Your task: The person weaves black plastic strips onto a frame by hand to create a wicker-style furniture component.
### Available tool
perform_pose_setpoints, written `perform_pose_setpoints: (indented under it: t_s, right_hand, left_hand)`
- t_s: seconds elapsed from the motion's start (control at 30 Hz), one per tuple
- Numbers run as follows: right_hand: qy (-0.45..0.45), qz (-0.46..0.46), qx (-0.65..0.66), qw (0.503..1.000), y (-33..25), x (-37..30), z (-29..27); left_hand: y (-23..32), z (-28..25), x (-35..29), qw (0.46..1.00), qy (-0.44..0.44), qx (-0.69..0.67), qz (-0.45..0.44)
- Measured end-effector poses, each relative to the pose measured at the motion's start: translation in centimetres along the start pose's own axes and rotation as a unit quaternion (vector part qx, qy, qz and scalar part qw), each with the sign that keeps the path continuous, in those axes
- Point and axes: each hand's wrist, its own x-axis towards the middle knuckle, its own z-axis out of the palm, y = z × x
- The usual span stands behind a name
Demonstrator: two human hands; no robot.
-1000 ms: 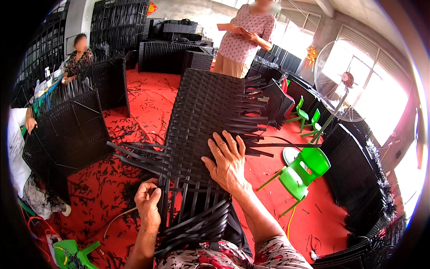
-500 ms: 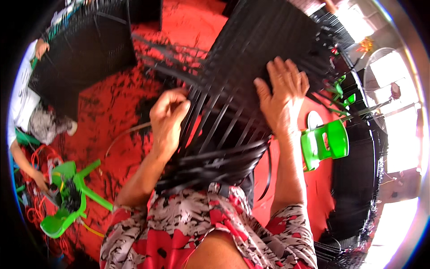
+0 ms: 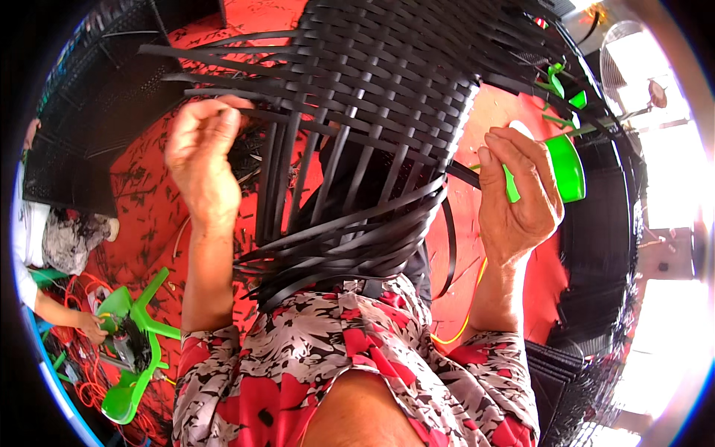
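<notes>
A black woven panel (image 3: 387,82) of flat plastic strips stretches away in front of me. Its far part is closely woven, while the near lengthwise strips are spaced apart. A single black strip (image 3: 463,174) crosses these near strips from side to side. My left hand (image 3: 205,171) pinches the strip's left end with thumb and fingers. On the other side, my right hand (image 3: 521,194) is closed around its right end, clear of the panel's edge. Loose black strips (image 3: 357,253) gather in a curved bundle against my waist.
A person's hand (image 3: 91,326) reaches to a toppled green plastic chair (image 3: 153,328) at lower left, among orange cords. Another green chair (image 3: 567,167) stands behind my right hand. Black scraps litter the red floor (image 3: 145,182). Dark panels and a fan (image 3: 622,56) line the right side.
My right hand has lifted off the panel, moved right and closed on the strip. My left hand has moved left and upward. The woven panel looks turned and more upright in view.
</notes>
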Motion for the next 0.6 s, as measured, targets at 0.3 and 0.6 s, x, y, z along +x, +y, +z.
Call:
perform_pose_setpoints:
  t_s: [0.3, 0.6]
  right_hand:
    - [-0.075, 0.123, 0.016, 0.989, 1.7, -3.8, -1.4]
    - [-0.116, 0.197, 0.170, 0.959, 2.0, -5.4, 0.1]
  left_hand:
    - [1.1, -5.1, 8.2, 0.990, 0.041, 0.094, 0.096]
    - [1.0, -7.8, 10.1, 0.996, 0.064, 0.049, 0.048]
